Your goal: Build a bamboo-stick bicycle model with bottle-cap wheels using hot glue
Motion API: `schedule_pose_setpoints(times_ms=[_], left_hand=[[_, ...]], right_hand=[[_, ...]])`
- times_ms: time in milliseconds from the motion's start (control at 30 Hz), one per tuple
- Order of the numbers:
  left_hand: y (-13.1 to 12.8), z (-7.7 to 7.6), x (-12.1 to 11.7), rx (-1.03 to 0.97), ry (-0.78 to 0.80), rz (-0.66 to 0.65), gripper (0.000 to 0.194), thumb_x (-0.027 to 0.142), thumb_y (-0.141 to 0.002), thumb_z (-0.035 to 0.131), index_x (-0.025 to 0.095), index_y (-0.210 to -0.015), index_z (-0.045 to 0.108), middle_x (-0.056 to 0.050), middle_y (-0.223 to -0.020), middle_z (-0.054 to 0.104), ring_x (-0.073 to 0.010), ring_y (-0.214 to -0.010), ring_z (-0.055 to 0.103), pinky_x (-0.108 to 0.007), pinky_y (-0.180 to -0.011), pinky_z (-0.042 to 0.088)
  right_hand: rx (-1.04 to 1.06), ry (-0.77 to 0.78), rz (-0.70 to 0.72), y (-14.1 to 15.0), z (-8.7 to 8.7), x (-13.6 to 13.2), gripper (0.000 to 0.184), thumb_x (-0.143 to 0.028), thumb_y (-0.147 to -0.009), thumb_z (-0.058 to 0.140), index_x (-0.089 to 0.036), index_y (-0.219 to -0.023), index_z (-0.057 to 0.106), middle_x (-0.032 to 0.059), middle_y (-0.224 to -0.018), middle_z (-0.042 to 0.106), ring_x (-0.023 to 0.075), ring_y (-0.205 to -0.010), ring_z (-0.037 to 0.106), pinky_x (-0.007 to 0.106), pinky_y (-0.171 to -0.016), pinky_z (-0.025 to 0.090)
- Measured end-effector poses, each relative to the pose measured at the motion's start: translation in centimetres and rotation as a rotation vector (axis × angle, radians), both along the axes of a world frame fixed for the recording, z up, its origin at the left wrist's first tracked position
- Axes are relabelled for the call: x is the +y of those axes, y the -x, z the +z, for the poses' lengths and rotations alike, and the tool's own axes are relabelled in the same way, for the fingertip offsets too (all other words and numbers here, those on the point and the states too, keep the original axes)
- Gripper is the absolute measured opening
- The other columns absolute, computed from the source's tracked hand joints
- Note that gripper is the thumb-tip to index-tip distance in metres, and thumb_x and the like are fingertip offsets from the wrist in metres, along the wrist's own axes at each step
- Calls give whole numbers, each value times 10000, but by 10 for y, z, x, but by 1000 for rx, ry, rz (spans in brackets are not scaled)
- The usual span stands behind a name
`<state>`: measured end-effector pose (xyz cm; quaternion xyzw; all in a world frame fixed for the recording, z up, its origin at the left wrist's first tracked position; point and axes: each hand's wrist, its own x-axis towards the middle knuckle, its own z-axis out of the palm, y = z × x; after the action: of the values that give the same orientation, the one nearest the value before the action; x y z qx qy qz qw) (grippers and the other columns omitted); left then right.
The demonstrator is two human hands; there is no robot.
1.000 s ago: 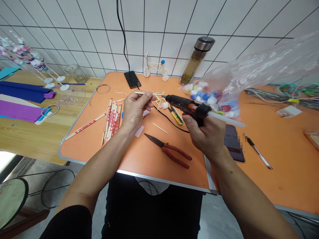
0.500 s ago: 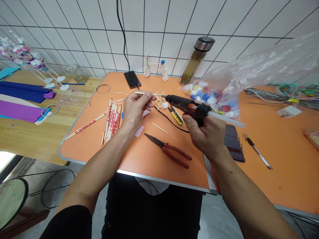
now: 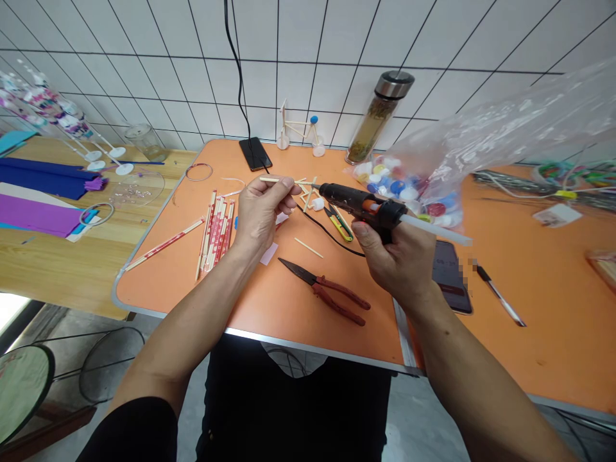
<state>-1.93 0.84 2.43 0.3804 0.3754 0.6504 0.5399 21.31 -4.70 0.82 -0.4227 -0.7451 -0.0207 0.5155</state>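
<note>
Between thumb and fingers, my left hand [image 3: 264, 215] pinches a thin wooden stick [image 3: 270, 179]. My right hand [image 3: 402, 260] is wrapped round a black hot glue gun [image 3: 356, 200], with a translucent glue stick [image 3: 436, 230] jutting from its back. The gun's nozzle is at the far end of the held stick; whether they touch I cannot tell. Behind the nozzle lie several short stick pieces [image 3: 308, 192] and a white bottle cap [image 3: 318, 203]. Yellow-handled snips [image 3: 339, 223] rest below the gun. Long-nose pliers [image 3: 323, 289] with red handles lie nearer to me.
Paper-wrapped chopsticks [image 3: 219, 234] lie left of my left hand. A small stick model with cap wheels [image 3: 301, 131] stands by the wall, near a tea bottle [image 3: 378, 122]. A plastic bag of bottle caps [image 3: 409, 186], a phone [image 3: 451, 276] and a pen [image 3: 500, 295] are to the right.
</note>
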Motion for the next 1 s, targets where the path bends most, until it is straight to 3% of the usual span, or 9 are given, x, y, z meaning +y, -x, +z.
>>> schedule_pose_setpoints(times_ms=[267,633,867,1000], left_hand=[[2,-4,3,-11,-44,-25,312,354,-857,1003,193,-823,738,-18,-787,832,-74,-572,669,-190,-542,504],[2,-6,4,-1,-42,-29,318,366,-852,1008,191,-833,744,-20,-787,832,-73,-574,665,-196,-542,507],[1,-5,4,14,-16,-16,328,361,-877,1004,186,-841,729,-10,-773,813,-70,-567,664,-196,-543,500],[1,-3,2,22,-7,-11,325,356,-887,999,187,-837,726,-17,-788,821,-69,-571,664,-196,-551,504]], right_hand=[[-42,3,23,-2,0,0,313,-481,-1135,669,-230,-1266,803,120,-1139,842,316,-1021,815,464,-885,674],[-23,-72,45,-2,-2,2,271,-456,-1144,684,-233,-1262,783,119,-1125,833,314,-1013,812,441,-833,657],[-32,-27,-5,-2,-3,3,312,-509,-1142,651,-237,-1193,794,103,-1052,794,307,-969,785,474,-878,666],[-43,-31,9,-3,-4,3,312,-500,-1144,660,-241,-1257,792,109,-1098,811,319,-1005,800,476,-875,671]])
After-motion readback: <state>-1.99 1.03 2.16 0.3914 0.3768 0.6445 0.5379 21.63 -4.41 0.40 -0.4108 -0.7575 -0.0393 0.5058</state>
